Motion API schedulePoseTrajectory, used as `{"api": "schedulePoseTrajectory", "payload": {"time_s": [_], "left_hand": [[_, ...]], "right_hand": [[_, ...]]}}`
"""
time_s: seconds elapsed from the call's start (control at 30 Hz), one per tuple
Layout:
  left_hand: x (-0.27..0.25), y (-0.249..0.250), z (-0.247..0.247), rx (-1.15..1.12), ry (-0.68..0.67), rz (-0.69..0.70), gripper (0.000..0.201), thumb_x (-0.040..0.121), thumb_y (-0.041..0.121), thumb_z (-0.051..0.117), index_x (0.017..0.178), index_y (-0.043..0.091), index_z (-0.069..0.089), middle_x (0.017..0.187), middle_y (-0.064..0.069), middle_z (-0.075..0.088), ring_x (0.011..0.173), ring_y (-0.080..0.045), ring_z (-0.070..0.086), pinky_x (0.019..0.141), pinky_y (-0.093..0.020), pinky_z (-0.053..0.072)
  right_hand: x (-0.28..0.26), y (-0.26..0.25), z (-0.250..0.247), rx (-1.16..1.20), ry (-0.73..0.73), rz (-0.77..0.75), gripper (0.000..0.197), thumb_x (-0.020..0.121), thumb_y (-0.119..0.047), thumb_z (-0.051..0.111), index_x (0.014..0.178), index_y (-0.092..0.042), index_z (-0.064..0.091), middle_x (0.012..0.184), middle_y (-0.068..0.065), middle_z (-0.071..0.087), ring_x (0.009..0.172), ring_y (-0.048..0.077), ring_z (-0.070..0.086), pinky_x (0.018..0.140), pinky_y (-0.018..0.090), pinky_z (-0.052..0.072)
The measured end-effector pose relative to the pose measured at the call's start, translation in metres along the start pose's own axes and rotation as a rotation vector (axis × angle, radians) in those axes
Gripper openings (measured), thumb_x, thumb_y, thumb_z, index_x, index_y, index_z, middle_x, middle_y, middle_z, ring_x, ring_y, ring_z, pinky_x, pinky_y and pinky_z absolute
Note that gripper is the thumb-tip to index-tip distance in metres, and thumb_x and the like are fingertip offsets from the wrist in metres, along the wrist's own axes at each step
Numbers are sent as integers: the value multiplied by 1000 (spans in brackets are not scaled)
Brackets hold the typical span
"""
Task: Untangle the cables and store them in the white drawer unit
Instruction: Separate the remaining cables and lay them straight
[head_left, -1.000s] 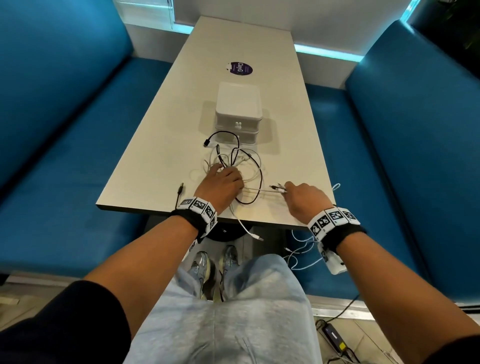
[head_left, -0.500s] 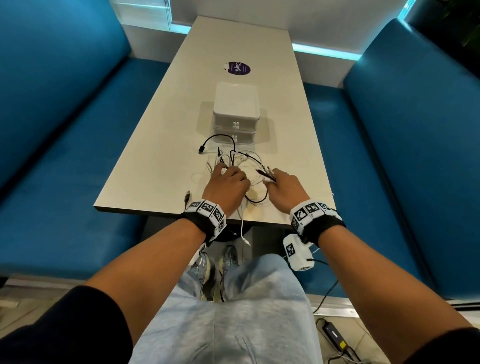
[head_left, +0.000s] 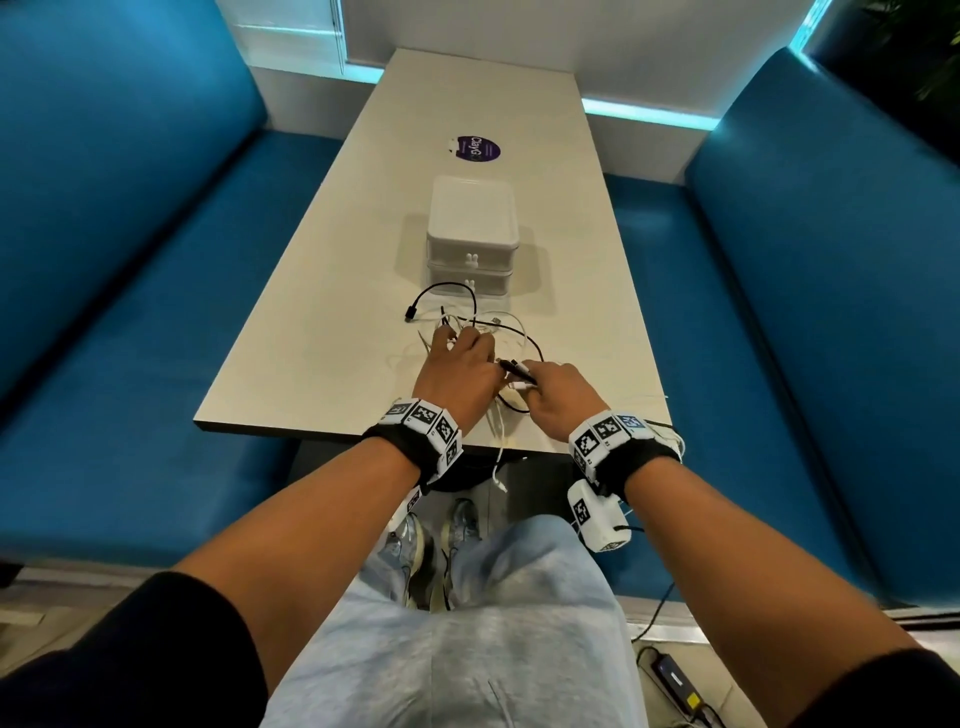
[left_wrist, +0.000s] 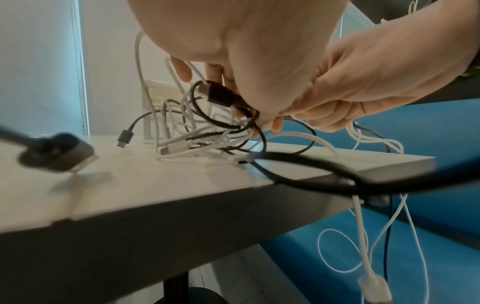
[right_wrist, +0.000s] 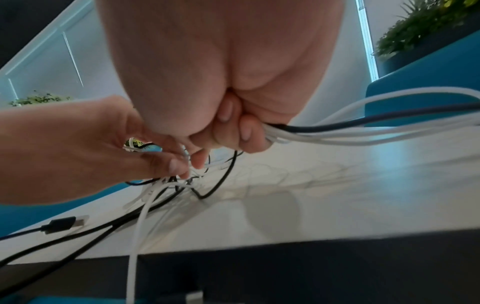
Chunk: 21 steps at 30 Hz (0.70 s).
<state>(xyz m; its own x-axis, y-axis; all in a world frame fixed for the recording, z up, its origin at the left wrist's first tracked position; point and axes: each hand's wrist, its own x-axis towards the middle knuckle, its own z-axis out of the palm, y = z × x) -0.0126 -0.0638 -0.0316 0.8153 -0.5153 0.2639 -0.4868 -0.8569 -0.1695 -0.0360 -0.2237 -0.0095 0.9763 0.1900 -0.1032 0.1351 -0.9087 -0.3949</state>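
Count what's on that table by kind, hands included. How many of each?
White drawer unit: 1
Purple round sticker: 1
Tangle of black and white cables: 1 (too knotted to count singly)
Hands gripping it: 2, left hand and right hand
Total: 5

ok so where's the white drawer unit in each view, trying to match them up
Head: white drawer unit sits mid-table, just beyond the cable tangle.
Left wrist: only a pale corner shows behind the tangle, left of centre.
Right wrist: not in it.
Shared landmark: the table's near edge, with cables draped over it, shows in all three.
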Motion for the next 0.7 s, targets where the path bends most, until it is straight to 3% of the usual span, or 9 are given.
{"api": "schedulePoseTrajectory", "payload": {"time_s": [0.2,0.33,0.47,0.7], "left_hand": [[1,-16,-6,51,-80,-84,15,86,29,62,90,24,75,107,3,60,114,-27,48,103,-52,26],[2,-23,-10,103,-119,-100,15,84,30,61,91,25,73,112,1,62,114,-28,47,102,-53,23],[-3,-30,-8,114,-105,-89,25,87,43,59,102,26,70,120,-1,61,116,-29,47,104,-52,26],[-4,-36,-4,53,-82,-119,38,86,56,59,111,28,64,116,-2,60,110,-29,51,102,-52,27]], "right_hand": [[3,1,-10,-45,25,50,23,91,-17,48,106,-20,64,94,15,68,88,36,61,77,42,53],[5,7,-16,-56,55,93,21,92,-18,47,106,-19,63,96,15,67,87,36,61,74,39,52],[3,20,-21,-34,80,155,22,94,-18,49,110,-18,65,98,14,68,86,35,63,72,36,52],[-3,45,-29,59,119,314,25,96,-20,45,100,-28,69,96,8,69,82,28,63,65,31,47]]}}
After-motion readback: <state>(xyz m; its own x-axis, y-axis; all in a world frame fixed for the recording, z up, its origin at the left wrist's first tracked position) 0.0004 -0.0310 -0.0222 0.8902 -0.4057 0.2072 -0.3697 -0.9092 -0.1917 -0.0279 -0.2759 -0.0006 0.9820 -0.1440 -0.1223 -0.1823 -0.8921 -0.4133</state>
